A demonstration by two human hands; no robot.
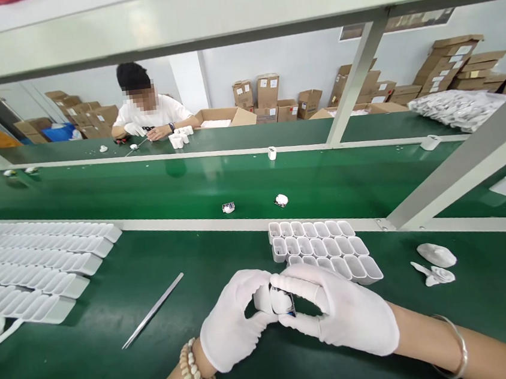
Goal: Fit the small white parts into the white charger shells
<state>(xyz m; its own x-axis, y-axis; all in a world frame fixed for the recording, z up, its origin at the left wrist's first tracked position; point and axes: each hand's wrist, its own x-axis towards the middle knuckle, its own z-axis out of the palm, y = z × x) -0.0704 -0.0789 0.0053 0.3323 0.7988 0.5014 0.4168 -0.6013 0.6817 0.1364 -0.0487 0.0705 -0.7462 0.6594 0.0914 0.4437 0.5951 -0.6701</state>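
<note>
Both my hands, in white gloves, come together in front of me. My left hand point(233, 324) pinches a small white plastic housing point(263, 300) between thumb and fingers. At its open side, my right hand point(349, 309) grips a small circuit board with a white part on it point(283, 302). The two pieces meet; how deep one sits in the other I cannot tell. Just beyond my right hand stand rows of white open housings point(317, 246). Metal tweezers point(152, 311) lie on the green table point(96, 375) to the left of my left hand.
Many rows of white housings point(77, 283) stand at left. Two small circuit boards point(228, 208) lie on the green belt point(166, 186). Crumpled white pieces point(436, 254) lie at right. A slanted metal post point(462, 161) rises there. Across the belt a co-worker point(149, 107) sits handling small parts.
</note>
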